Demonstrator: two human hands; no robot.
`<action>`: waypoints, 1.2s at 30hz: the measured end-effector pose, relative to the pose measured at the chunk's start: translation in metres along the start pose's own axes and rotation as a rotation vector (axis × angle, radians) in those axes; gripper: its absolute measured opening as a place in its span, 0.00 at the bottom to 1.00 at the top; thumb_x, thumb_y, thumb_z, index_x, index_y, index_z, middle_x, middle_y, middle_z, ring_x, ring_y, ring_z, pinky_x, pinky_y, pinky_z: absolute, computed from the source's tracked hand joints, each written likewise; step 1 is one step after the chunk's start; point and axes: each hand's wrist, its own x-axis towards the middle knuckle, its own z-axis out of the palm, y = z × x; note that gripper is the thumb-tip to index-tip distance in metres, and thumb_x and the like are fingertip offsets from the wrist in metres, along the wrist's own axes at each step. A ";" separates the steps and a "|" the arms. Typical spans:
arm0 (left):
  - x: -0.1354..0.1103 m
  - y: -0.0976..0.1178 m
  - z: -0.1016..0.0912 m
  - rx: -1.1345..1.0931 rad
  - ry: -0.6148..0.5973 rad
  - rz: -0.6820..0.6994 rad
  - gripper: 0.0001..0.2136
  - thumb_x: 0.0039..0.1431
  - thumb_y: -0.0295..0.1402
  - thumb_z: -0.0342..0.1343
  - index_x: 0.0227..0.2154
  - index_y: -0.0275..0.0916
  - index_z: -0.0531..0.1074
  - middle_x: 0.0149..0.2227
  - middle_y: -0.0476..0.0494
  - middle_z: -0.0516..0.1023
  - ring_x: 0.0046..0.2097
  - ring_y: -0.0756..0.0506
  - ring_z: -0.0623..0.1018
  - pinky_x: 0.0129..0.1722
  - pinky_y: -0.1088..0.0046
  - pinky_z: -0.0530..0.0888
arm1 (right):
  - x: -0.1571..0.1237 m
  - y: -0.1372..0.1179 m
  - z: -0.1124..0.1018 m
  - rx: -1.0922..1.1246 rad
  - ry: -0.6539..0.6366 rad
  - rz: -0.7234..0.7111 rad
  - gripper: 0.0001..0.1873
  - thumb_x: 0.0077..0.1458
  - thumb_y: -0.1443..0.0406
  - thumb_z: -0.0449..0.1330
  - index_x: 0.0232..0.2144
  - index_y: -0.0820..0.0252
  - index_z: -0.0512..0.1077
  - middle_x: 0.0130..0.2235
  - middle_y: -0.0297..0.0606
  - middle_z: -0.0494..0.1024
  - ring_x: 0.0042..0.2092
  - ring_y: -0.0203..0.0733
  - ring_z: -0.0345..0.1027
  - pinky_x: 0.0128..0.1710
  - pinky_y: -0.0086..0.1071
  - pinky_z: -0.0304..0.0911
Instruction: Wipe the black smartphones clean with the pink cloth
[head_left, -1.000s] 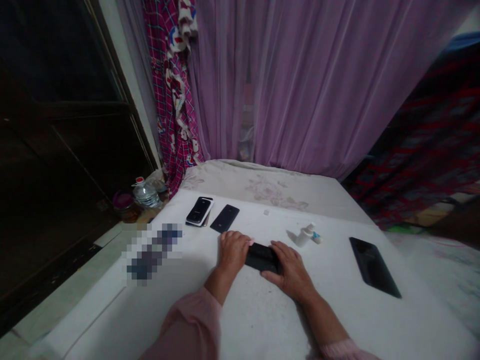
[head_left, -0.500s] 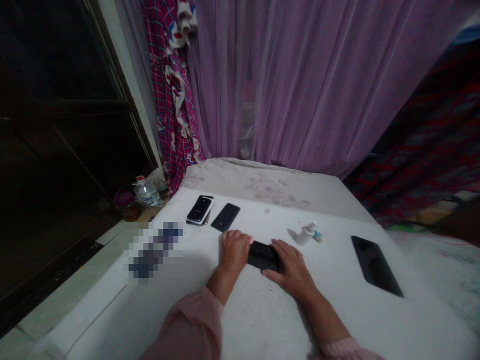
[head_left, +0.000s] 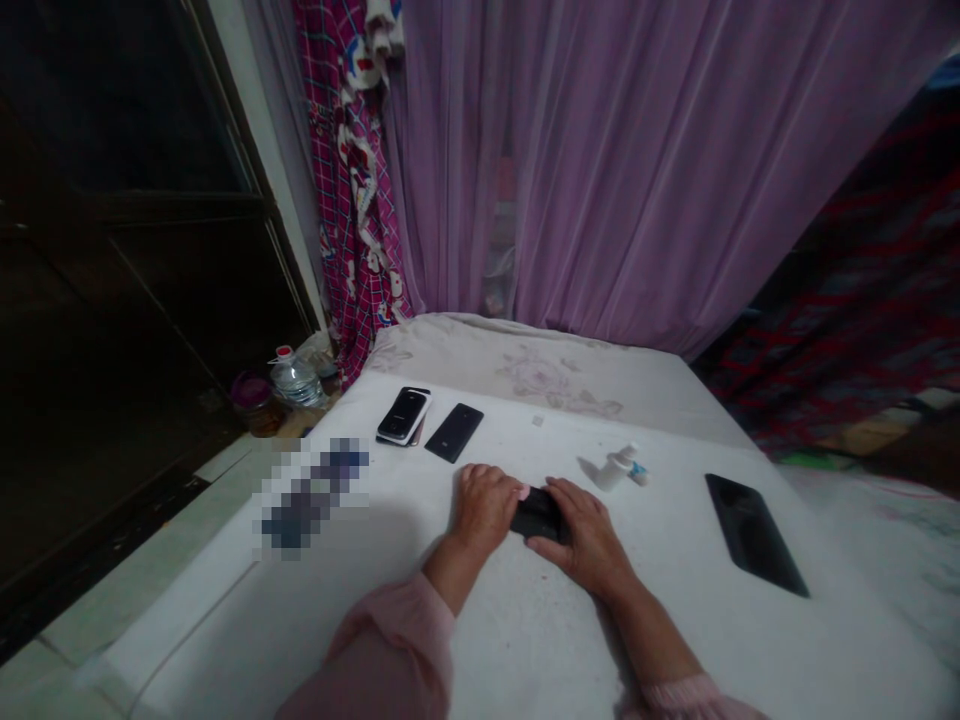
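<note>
A black phone (head_left: 534, 515) lies flat on the white cloth between my hands. My right hand (head_left: 583, 525) grips its right end, thumb along the near edge and fingers over the far edge. My left hand (head_left: 486, 508) rests over the left part of the phone, fingers curled down. A small pink piece (head_left: 523, 492) shows at its fingertips; most of it is hidden, so its kind is unclear. Beyond the right hand stands a small white spray bottle (head_left: 616, 468) with a blue part beside it.
A dark phone (head_left: 454, 432) lies beyond my left hand, beside a stack of phones (head_left: 403, 415). At right is a black tablet (head_left: 756, 535). A small pale square (head_left: 538, 421) lies on the cloth. A water jug (head_left: 295, 380) stands on the floor at left.
My left hand has slid right along the phone with the pink piece, covering more of its surface. My right hand keeps its grip at the right end.
</note>
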 end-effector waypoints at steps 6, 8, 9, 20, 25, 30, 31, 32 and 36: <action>-0.003 -0.029 -0.008 0.064 0.077 -0.089 0.08 0.64 0.31 0.53 0.34 0.45 0.78 0.35 0.46 0.78 0.42 0.43 0.72 0.45 0.62 0.62 | 0.000 0.000 -0.001 0.019 -0.007 0.005 0.42 0.50 0.38 0.58 0.56 0.63 0.67 0.60 0.54 0.68 0.61 0.60 0.60 0.58 0.53 0.54; -0.003 -0.035 -0.010 0.071 0.098 -0.120 0.08 0.63 0.31 0.53 0.34 0.45 0.78 0.36 0.46 0.78 0.42 0.43 0.72 0.46 0.62 0.61 | 0.000 0.000 -0.001 0.023 -0.010 0.006 0.43 0.50 0.38 0.58 0.56 0.63 0.67 0.60 0.55 0.68 0.61 0.60 0.60 0.58 0.53 0.54; -0.003 -0.037 -0.011 0.072 0.108 -0.134 0.08 0.63 0.30 0.53 0.34 0.45 0.78 0.36 0.46 0.78 0.42 0.43 0.72 0.46 0.62 0.61 | 0.000 0.000 -0.001 0.025 -0.010 0.007 0.43 0.49 0.39 0.58 0.56 0.64 0.67 0.60 0.55 0.68 0.60 0.60 0.60 0.58 0.54 0.54; -0.004 -0.007 0.002 -0.008 0.056 0.000 0.07 0.62 0.29 0.55 0.34 0.45 0.78 0.34 0.47 0.78 0.41 0.44 0.72 0.46 0.63 0.64 | -0.001 0.003 0.001 0.014 0.013 -0.009 0.41 0.50 0.40 0.59 0.56 0.63 0.67 0.59 0.54 0.69 0.60 0.59 0.61 0.57 0.52 0.56; -0.008 -0.004 0.007 -0.076 0.012 0.088 0.06 0.61 0.29 0.56 0.33 0.45 0.78 0.34 0.47 0.78 0.41 0.44 0.72 0.46 0.64 0.64 | -0.001 0.004 0.003 0.005 0.025 -0.016 0.41 0.50 0.40 0.59 0.56 0.63 0.66 0.59 0.53 0.69 0.59 0.59 0.62 0.57 0.52 0.56; -0.009 -0.007 0.003 -0.086 -0.016 0.135 0.06 0.60 0.28 0.56 0.32 0.45 0.78 0.34 0.48 0.78 0.41 0.45 0.73 0.46 0.65 0.64 | -0.001 0.003 0.002 0.027 0.023 -0.007 0.41 0.49 0.40 0.59 0.56 0.62 0.67 0.59 0.53 0.69 0.59 0.59 0.62 0.57 0.53 0.56; -0.008 -0.008 0.001 -0.071 -0.010 0.123 0.07 0.61 0.29 0.56 0.33 0.45 0.78 0.34 0.48 0.78 0.41 0.45 0.73 0.46 0.64 0.64 | -0.001 0.002 0.002 0.032 0.019 -0.005 0.41 0.49 0.40 0.59 0.56 0.61 0.67 0.59 0.53 0.69 0.59 0.59 0.62 0.57 0.53 0.56; -0.008 -0.011 -0.001 -0.050 0.001 0.100 0.07 0.61 0.29 0.55 0.33 0.45 0.78 0.34 0.48 0.78 0.41 0.44 0.73 0.46 0.64 0.64 | -0.001 0.002 0.001 0.036 0.014 -0.002 0.41 0.49 0.40 0.60 0.56 0.61 0.67 0.59 0.54 0.68 0.59 0.60 0.62 0.57 0.53 0.55; -0.005 -0.024 -0.010 0.050 0.057 -0.043 0.08 0.63 0.30 0.53 0.34 0.45 0.78 0.34 0.46 0.78 0.42 0.43 0.73 0.46 0.63 0.63 | 0.000 -0.001 -0.001 0.040 -0.014 0.020 0.41 0.49 0.41 0.61 0.56 0.62 0.67 0.60 0.54 0.67 0.60 0.60 0.60 0.58 0.54 0.54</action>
